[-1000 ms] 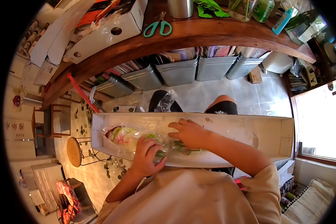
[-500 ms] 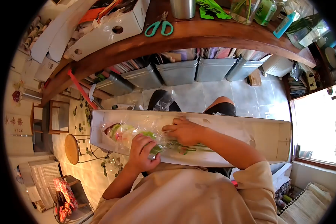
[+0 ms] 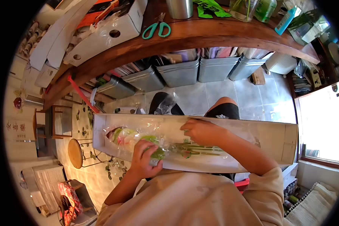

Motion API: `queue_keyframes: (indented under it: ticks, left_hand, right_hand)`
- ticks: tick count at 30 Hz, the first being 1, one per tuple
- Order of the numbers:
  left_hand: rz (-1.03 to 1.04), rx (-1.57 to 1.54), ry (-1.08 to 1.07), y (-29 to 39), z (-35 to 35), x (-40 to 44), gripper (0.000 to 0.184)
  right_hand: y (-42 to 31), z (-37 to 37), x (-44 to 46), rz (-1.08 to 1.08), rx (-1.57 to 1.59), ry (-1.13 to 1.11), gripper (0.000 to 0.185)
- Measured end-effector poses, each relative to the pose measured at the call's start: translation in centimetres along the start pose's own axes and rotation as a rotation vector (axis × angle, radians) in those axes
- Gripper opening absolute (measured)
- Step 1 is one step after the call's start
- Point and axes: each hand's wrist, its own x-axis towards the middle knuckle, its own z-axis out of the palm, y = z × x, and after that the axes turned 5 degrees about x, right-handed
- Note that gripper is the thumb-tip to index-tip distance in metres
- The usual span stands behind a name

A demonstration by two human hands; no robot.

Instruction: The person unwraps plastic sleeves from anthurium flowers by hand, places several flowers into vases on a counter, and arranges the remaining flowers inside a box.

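A flower bouquet [image 3: 125,136] in clear plastic lies on its side in a long white cardboard box [image 3: 273,136] across my lap. Pink, pale and green parts show through the wrap, and bare green stems [image 3: 203,148] point right. My left hand [image 3: 144,158] is closed over the bouquet's right end, thumb and fingers around the green part. Above the stems, near the box's far wall, my right hand [image 3: 202,131] has its fingers loosely bent and apart, with nothing visible in them. Its palm side is hidden.
A curved wooden counter [image 3: 214,34] runs beyond the box, carrying scissors [image 3: 157,30], a metal cup [image 3: 179,8], an open white carton [image 3: 105,43] and bottles. Grey metal bins [image 3: 179,73] stand below it. A round stool [image 3: 75,153] is on the left.
My right hand has moved right and away from the wrapped bouquet, uncovering more of the stems. My left hand stays on the bouquet. The view has shifted slightly.
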Motion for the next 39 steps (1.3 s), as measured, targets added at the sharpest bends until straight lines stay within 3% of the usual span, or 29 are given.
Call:
queue_keyframes:
  ticks: [3,7,10,12,15,18,30,36,39]
  left_hand:
    - [-0.033,0.023,-0.065,0.8,-2.0,3.2,0.051]
    - [0.043,-0.257,-0.508,-1.1,-1.4,9.4,0.037]
    - [0.226,-0.355,-0.820,-2.3,2.9,13.5,0.038]
    - [0.349,-0.388,-0.997,-3.6,7.0,14.3,0.038]
    - [0.404,-0.224,-1.134,-2.9,9.1,15.4,0.041]
    - [0.299,-0.290,-1.242,-3.1,10.2,16.4,0.039]
    - [0.357,-0.259,-1.194,-3.8,10.9,15.5,0.029]
    - [0.495,-0.097,-1.227,-2.8,10.4,15.9,0.011]
    - [0.568,-0.172,-1.173,-4.0,10.1,15.4,0.009]
  right_hand:
    - [-4.2,-3.4,-1.9,0.227,-0.177,-0.157,0.035]
    - [-6.9,-4.1,-4.4,0.454,-0.118,-0.204,0.050]
    - [-6.5,-2.4,-6.0,0.399,-0.116,0.001,0.062]
    - [-6.7,-2.1,-6.3,0.404,-0.138,0.011,0.067]
    - [-6.7,-1.1,-6.8,0.434,-0.154,0.049,0.069]
    - [-6.1,-0.8,-7.0,0.460,-0.100,0.032,0.067]
    - [-5.2,0.1,-6.0,0.428,-0.147,-0.052,0.068]
    - [-4.8,0.8,-6.5,0.427,-0.103,-0.019,0.068]
    - [-4.8,0.6,-6.4,0.441,-0.072,-0.045,0.073]
